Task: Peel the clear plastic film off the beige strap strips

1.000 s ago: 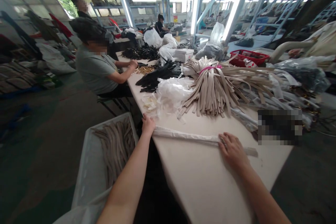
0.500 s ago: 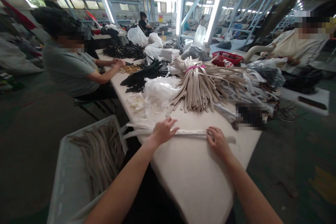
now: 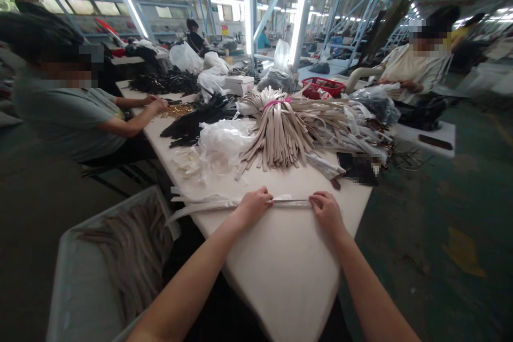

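A long pale strip (image 3: 292,202) with a whitish film along it lies crosswise over the table, gripped at two places. My left hand (image 3: 255,205) is closed on its middle, fingers bent together. My right hand (image 3: 325,209) pinches the strip towards its right end. Left of my left hand, loose white strip ends (image 3: 200,204) fan out past the table's edge. Beyond my hands stands a big bundle of beige strips (image 3: 281,139), tied with a pink band (image 3: 276,102).
A pale bin (image 3: 66,278) holding grey-brown strips stands at lower left. White plastic film (image 3: 224,141), black strips (image 3: 200,120), a white box (image 3: 239,84) and a red basket (image 3: 320,85) crowd the white table (image 3: 282,267). Co-workers sit left (image 3: 72,112) and right (image 3: 412,72).
My left hand has closed on the strip, where its fingers were spread before. My right fingers have drawn into a pinch. The whole view has swung to the right.
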The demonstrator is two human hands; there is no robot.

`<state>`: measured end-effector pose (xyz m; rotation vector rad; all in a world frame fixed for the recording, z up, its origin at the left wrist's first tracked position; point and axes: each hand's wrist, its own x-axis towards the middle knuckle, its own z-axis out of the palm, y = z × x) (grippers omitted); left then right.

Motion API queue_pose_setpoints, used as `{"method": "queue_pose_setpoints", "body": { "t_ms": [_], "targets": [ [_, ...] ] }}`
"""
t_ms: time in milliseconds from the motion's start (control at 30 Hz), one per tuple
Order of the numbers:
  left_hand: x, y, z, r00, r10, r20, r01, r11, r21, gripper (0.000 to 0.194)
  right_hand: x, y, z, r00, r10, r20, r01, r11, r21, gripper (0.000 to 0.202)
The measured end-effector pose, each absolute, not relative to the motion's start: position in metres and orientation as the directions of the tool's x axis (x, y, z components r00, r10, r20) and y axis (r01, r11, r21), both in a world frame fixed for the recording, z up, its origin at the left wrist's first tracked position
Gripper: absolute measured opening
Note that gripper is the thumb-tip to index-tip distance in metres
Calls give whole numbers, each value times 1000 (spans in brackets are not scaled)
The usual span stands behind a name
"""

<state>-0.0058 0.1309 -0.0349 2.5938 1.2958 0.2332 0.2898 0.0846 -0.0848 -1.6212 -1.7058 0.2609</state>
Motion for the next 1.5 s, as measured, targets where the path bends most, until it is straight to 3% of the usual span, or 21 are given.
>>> {"method": "queue_pose_setpoints", "body": {
  "t_ms": [267, 600, 800, 967, 1233, 1500],
  "targets": [
    [8, 130, -45, 712, 694, 103, 682, -720, 131, 22, 293, 81, -86, 82, 926, 369, 718, 202, -666, 24],
    [35, 135, -51, 760, 638, 122, 628, -770, 114, 20, 292, 79, -84, 35, 904, 425, 681, 290, -672, 20],
    [35, 135, -54, 776, 612, 150, 606, -790, 89, 20, 293, 80, -93, -32, 865, 501, 698, 378, -608, 19],
    [33, 133, -57, 747, 639, 182, 624, -769, 139, 20, 280, 89, -94, -162, 887, 431, 742, 398, -540, 31],
    [33, 130, -62, 714, 657, 242, 642, -752, 149, 23, 257, 106, -77, -362, 862, 354, 773, 490, -403, 23],
    [31, 127, -62, 676, 669, 310, 675, -731, 106, 25, 305, 86, -80, -237, 871, 431, 849, 401, -344, 22]
  ]
}}
